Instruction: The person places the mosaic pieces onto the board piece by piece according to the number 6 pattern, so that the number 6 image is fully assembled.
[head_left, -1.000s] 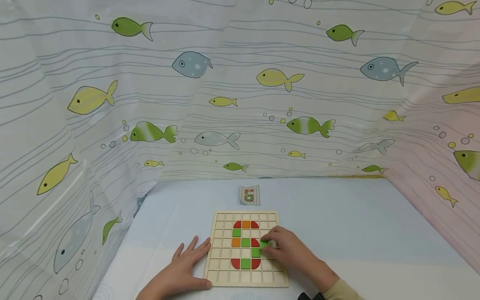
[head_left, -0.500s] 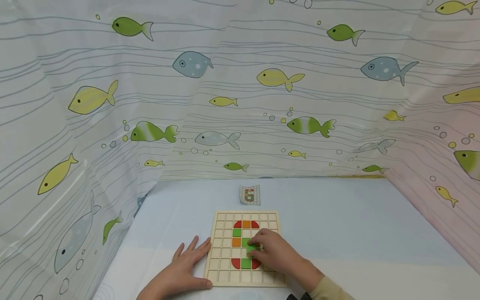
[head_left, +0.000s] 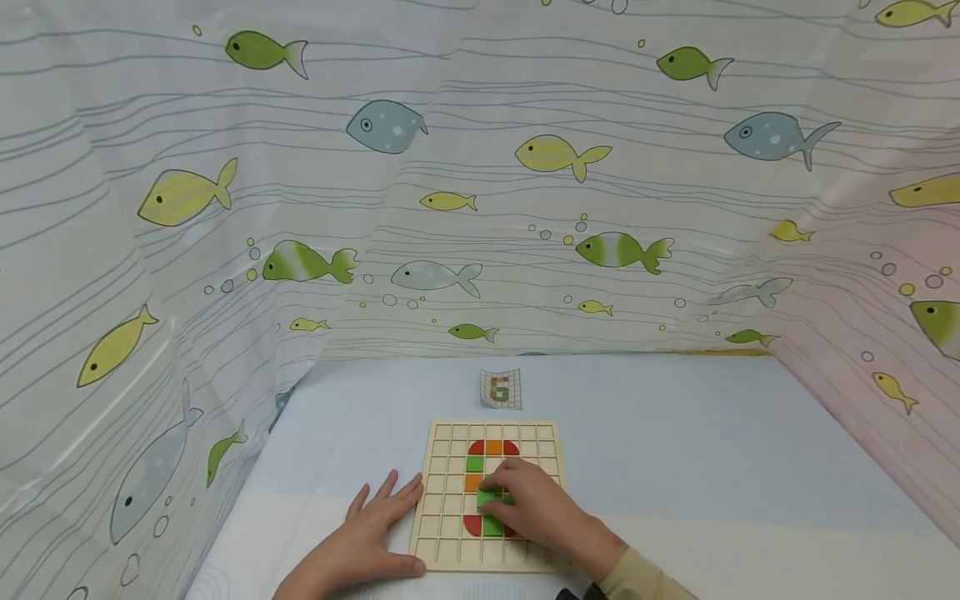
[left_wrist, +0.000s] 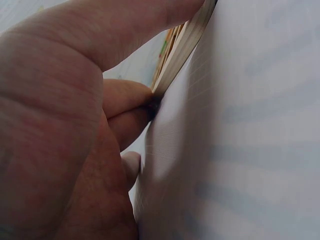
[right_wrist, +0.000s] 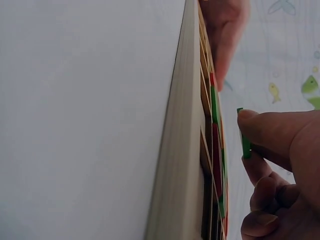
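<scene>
A wooden grid board [head_left: 442, 550] lies on the table. Colored tiles sit in its cells: red rounded ones [head_left: 472, 524], an orange square [head_left: 473, 482], a green square [head_left: 475, 463] and others. My right hand [head_left: 540, 504] pinches a green square tile [right_wrist: 245, 142] between thumb and fingers, just above the board's middle; it covers some tiles in the head view. In the right wrist view the held tile shows a gap from the board. Along the board's left edge my left hand [head_left: 371, 533] rests with spread, straight fingers, its thumb at the near left corner.
Behind the board lies a small paper card [head_left: 500, 389] printed with a colored grid figure. A pale cloth [head_left: 675, 433] covers the table. Curtains with fish [head_left: 540, 242] hang around the back and sides.
My right hand has moved left across the board with the green tile, from the right-hand columns to the middle. My left hand and the board have stayed put.
</scene>
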